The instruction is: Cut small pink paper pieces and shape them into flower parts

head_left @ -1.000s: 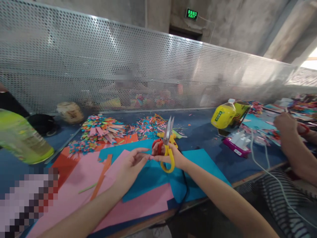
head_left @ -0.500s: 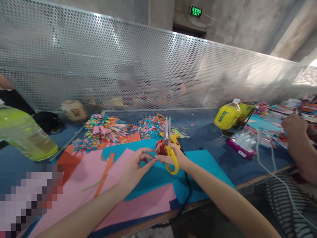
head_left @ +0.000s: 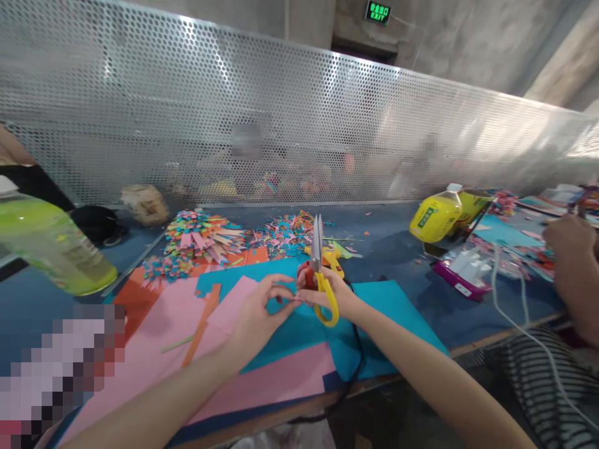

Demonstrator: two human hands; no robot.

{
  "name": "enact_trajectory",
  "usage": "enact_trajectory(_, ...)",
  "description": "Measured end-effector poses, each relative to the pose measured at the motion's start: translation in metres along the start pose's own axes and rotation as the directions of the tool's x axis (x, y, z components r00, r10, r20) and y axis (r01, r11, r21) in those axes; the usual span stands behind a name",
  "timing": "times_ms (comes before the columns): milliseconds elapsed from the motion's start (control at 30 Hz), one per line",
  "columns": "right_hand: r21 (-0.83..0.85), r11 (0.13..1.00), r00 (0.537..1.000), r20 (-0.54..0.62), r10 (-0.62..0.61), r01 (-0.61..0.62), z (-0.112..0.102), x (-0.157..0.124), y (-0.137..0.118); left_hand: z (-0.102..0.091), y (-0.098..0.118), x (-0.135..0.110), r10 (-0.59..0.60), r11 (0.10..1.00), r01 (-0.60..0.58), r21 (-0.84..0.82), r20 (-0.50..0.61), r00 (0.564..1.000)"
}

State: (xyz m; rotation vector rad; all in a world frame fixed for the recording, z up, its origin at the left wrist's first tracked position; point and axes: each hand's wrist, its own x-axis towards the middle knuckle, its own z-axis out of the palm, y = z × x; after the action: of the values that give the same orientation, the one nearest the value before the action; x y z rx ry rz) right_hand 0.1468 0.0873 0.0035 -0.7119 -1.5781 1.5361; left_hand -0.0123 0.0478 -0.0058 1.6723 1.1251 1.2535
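My right hand (head_left: 340, 300) is closed on a pair of scissors (head_left: 317, 249) with red and yellow handles. Their blades point up, slightly apart. At its fingertips, my left hand (head_left: 259, 310) pinches thumb and finger together; whatever is between them is too small to make out. Both hands meet above a sheet of blue paper (head_left: 388, 318) and several pink sheets (head_left: 276, 381). A narrow orange paper strip (head_left: 200, 327) lies left of my left hand. Just behind the scissors rests a yellow glue gun (head_left: 336, 257), partly hidden by my right hand.
A cone of colourful folded paper strips (head_left: 201, 236) and a heap of paper scraps (head_left: 290, 229) stand at the back. Bottles flank the work, one green (head_left: 51, 240), one yellow (head_left: 435, 215). A purple pack (head_left: 461, 280) and white cable (head_left: 496, 293) lie right, near another person's hand (head_left: 568, 240).
The view has shifted a little, so most things sit slightly farther right. My fingertips remain together, and the scissors stay upright in my right hand.
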Motion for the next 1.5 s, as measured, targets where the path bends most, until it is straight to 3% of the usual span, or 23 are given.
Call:
enact_trajectory(167,0.182,0.977,0.993,0.066,0.103,-0.113,0.002,0.004,0.007,0.001,0.004,-0.002,0.002,0.997,-0.002,-0.072,0.005,1.000)
enact_trajectory(300,0.225,0.971,0.996,0.049,0.068,-0.078,-0.001,0.005,0.007,0.000,0.005,-0.004,-0.069,0.982,0.061,-0.177,-0.041,0.997)
enact_trajectory(433,-0.022,1.000,0.999,-0.044,-0.005,0.004,-0.015,0.002,-0.001,-0.007,0.006,-0.001,-0.120,0.980,0.096,-0.176,-0.135,0.983)
enact_trajectory(533,-0.295,0.953,0.984,-0.138,-0.114,0.068,-0.023,-0.003,-0.010,-0.010,0.004,0.002,-0.139,0.971,0.098,-0.217,-0.180,0.974)
enact_trajectory(800,-0.597,0.802,0.995,-0.067,-0.073,0.018,-0.013,-0.015,-0.017,-0.011,0.000,0.002,-0.202,0.900,0.102,-0.423,-0.198,0.959)
enact_trajectory(1033,-0.728,0.682,0.995,-0.009,0.094,-0.071,-0.008,-0.019,-0.020,-0.012,0.006,0.002,-0.239,0.887,0.109,-0.448,-0.245,0.940)
enact_trajectory(1500,-0.774,0.628,0.980,0.059,0.191,-0.076,-0.008,-0.019,-0.022,-0.013,0.006,0.002,-0.209,0.880,0.097,-0.465,-0.195,0.958)
